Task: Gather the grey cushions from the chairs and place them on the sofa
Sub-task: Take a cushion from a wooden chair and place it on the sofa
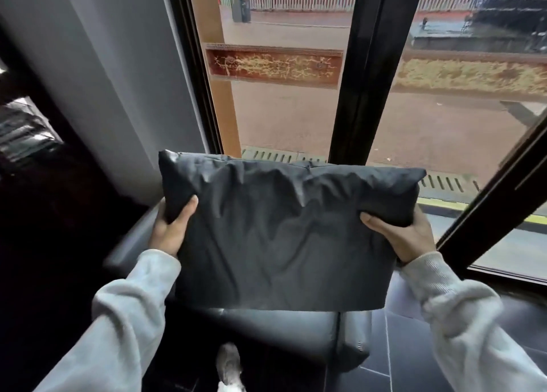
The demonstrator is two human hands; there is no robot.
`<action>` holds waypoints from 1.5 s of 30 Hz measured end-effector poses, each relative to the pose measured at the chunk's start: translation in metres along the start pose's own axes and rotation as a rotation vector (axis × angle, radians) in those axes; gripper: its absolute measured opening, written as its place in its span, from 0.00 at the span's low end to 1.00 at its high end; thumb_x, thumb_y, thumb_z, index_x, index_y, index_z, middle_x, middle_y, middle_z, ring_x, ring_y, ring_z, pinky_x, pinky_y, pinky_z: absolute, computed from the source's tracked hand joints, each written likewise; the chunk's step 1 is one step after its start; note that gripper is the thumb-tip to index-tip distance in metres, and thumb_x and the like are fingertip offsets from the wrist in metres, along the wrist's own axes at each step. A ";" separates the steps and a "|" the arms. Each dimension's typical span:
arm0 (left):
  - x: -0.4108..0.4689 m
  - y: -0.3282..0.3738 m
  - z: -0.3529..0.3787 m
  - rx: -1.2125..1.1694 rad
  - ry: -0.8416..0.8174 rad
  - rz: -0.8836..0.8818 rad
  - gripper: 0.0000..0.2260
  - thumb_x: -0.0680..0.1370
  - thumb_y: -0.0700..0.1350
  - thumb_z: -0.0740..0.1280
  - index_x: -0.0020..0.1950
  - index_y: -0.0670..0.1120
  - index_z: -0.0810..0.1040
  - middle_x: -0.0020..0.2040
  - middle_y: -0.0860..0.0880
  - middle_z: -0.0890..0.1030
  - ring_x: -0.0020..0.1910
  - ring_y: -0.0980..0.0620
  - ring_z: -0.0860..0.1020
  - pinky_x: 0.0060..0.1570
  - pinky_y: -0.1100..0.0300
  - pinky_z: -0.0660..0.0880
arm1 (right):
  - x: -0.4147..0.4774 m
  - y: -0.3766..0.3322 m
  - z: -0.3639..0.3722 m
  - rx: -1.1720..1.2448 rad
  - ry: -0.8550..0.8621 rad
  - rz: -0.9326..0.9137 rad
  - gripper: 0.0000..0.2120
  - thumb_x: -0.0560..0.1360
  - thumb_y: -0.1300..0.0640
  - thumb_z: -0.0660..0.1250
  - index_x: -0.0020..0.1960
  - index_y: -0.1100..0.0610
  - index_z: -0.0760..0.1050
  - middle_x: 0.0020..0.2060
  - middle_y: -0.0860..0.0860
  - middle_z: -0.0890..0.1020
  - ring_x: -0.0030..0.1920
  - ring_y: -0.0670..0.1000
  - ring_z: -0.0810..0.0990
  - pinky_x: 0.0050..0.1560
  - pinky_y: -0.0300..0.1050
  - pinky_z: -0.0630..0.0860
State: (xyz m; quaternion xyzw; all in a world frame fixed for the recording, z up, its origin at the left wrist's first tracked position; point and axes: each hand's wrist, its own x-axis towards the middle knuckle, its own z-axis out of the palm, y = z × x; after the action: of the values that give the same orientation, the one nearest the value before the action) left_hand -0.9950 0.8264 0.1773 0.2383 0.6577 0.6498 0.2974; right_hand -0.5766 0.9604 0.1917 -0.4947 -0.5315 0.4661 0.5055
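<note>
A dark grey cushion (281,231) is held up in front of me, above a dark leather chair (284,332). My left hand (173,228) grips its left edge, thumb on the front face. My right hand (399,234) grips its right edge the same way. Both arms wear light grey sleeves. The cushion hangs clear of the chair seat and hides most of the chair's back. No sofa is in view.
Tall windows with black frames (364,65) stand right behind the chair, showing a wet paved yard outside. A grey wall (103,65) is at the left, with dark furniture (35,199) beside it. Dark floor tiles (414,347) lie to the right. My shoe (228,365) shows below.
</note>
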 end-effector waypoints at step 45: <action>0.436 -0.337 0.313 0.693 0.062 -0.062 0.33 0.80 0.61 0.67 0.81 0.49 0.63 0.79 0.44 0.67 0.78 0.45 0.66 0.73 0.52 0.65 | 0.373 0.415 0.118 -0.599 0.443 0.405 0.40 0.75 0.37 0.69 0.81 0.48 0.60 0.78 0.55 0.67 0.78 0.54 0.65 0.73 0.43 0.60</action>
State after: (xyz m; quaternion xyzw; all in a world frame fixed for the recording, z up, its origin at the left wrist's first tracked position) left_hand -1.0599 1.3405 -0.1868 0.2849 0.8549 0.3855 0.1983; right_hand -0.6713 1.3646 -0.1996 -0.8025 -0.4141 0.2633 0.3395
